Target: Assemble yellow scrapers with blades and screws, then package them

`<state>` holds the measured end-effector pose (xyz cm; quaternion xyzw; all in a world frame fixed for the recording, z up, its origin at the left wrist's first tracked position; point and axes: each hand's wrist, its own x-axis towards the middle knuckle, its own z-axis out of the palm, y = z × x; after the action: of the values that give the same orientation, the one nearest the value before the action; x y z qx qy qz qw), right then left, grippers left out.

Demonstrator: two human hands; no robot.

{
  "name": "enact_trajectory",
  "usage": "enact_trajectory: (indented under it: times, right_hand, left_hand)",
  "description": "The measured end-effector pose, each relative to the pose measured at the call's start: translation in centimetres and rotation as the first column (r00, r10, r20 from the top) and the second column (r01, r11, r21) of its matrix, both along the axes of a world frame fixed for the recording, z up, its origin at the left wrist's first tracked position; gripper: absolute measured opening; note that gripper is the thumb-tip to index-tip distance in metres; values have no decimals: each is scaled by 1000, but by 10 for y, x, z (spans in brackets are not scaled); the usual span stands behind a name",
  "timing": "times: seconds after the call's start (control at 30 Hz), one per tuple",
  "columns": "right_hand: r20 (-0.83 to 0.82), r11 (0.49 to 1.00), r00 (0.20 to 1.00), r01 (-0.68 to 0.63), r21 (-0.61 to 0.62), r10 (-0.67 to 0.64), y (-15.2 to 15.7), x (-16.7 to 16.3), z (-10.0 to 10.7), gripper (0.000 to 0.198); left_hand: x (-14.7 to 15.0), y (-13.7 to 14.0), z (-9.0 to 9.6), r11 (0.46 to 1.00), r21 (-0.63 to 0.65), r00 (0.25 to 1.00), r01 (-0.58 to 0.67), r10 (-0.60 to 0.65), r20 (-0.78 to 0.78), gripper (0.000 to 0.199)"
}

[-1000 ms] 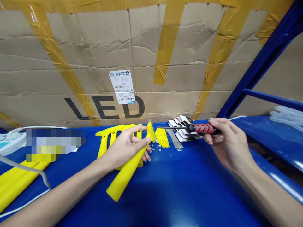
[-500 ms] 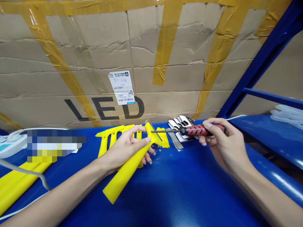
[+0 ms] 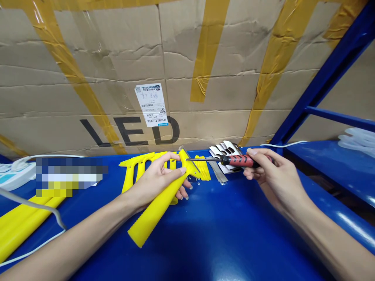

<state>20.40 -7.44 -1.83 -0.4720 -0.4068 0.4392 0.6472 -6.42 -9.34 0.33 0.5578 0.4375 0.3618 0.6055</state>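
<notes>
My left hand [image 3: 158, 175] is closed around a yellow plastic scraper [image 3: 158, 210], its handle slanting down to the left and its head pointing up. A thin metal blade edge shows along that head. In my right hand [image 3: 275, 175] is a screwdriver [image 3: 238, 160] with a red and black handle, held level. Its shaft reaches left to the scraper's head, and the tip appears to touch it near a screw spot. Behind my left hand lie several more yellow scraper handles [image 3: 129, 175], partly hidden by it.
Small yellow parts [image 3: 205, 168], grey metal strips [image 3: 218, 173] and white-and-black cards [image 3: 227, 152] lie along the back of the blue table [image 3: 205, 234]. Tiny screws sit nearby. A taped cardboard box [image 3: 181, 78] stands behind. Long yellow pieces [image 3: 26, 224] and a cable [image 3: 57, 214] are left.
My right hand and the screwdriver's handle have shifted very slightly left, with the tip still at the scraper's head. The camera view has moved a little.
</notes>
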Motion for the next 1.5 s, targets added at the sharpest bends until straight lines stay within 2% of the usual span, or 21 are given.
enact_trajectory:
  times: [0.1,0.2,0.3,0.4,0.47,0.57,0.63,0.73,0.8,0.87,0.93,1.0,1.1,1.23,1.33,1.4,1.47,1.5]
  right_hand:
    - [150,987,989,-37,158,13,-1,5,1,24]
    - [391,944,918,-76,321,-60,-7,9,5,21]
    - [506,951,861,-116,288,-48,-14,10,10,19]
    - [496,942,868,-148,302,-23,-15,11,13,17]
    - [439,913,898,-210,349,39,-13,14,13,28]
    - [367,930,917,-263,257,158,-8,18,10,25]
    - [348,944,922,-253,214,168,-5,19,9,29]
    - [280,930,941,-265,254,191,-2,18,6,50]
    - [255,938,936,-292,186,241,-1,17,4,37]
    - [250,952,940,-273,138,233,-2,16,4,32]
    - [228,951,955,-236,200,189,-3,16,6,36]
    - [184,933,961,-250,259,206,-3,17,8,40]
    - [229,941,954,-247,231,195,-4,18,11,22]
    - [209,929,963,-228,291,171,-5,19,13,38]
    - [295,949,945,-213,235,139,-5,19,12,19]
    - [333,950,934,-213,229,129,-4,20,11,23]
    - [290,931,942,-249,266,169,-4,20,9,42]
    - [269,926,944,-265,267,192,-4,20,9,42]
  left_hand:
    - [0,1,-3,1000,-5,1000,-13,13,0,31]
    - [1,0,-2,998,-21,998,-65,64,-18,32]
    - [3,-3,0,996,-12,995,-93,92,-40,32]
    - [3,-5,0,997,35,996,-64,66,-63,32]
    - [4,-6,0,997,55,996,-46,50,-77,32]
    - [5,-8,-1,997,61,995,-40,46,-93,34]
    - [5,-8,0,997,65,994,-45,51,-101,34]
    - [5,-8,3,995,84,991,-56,66,-114,35]
    - [4,-8,5,994,95,990,-58,69,-122,36]
    - [4,-8,5,995,89,990,-48,60,-127,37]
    - [5,-9,3,997,79,991,-28,38,-128,37]
    - [7,-10,1,997,71,991,-7,17,-130,37]
    - [8,-11,0,998,66,991,-2,11,-137,33]
    - [8,-11,1,997,79,991,-6,17,-134,33]
    - [7,-10,1,996,85,990,-4,16,-140,35]
    - [7,-10,1,996,84,988,-15,28,-150,39]
    - [7,-9,0,996,79,986,-32,45,-162,43]
    - [7,-9,0,996,78,984,-40,53,-167,46]
